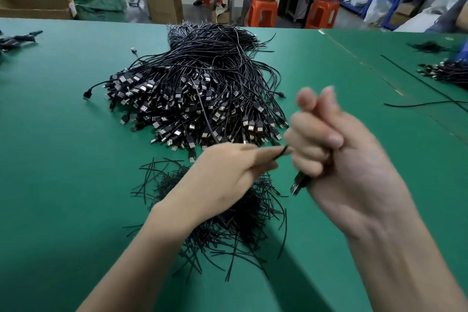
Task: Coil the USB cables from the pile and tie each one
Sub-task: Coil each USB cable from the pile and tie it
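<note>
A big pile of black USB cables (197, 88) lies on the green table (63, 159), plugs facing me. One black USB cable (206, 119) runs from the pile to my hands. My left hand (228, 175) pinches this cable between thumb and fingertips near its bend. My right hand (336, 149) is raised beside it, fingers curled round the cable's end, and the USB plug (298, 183) sticks out below the fist. Under my left forearm lies a heap of short black twist ties (228, 220).
More cable bundles lie at the table's right edge (445, 71) and far left (17, 39). A loose cable (425, 104) crosses the right side. Beyond the table stand orange stools (263, 12), cardboard boxes, and a person sitting at a blue table.
</note>
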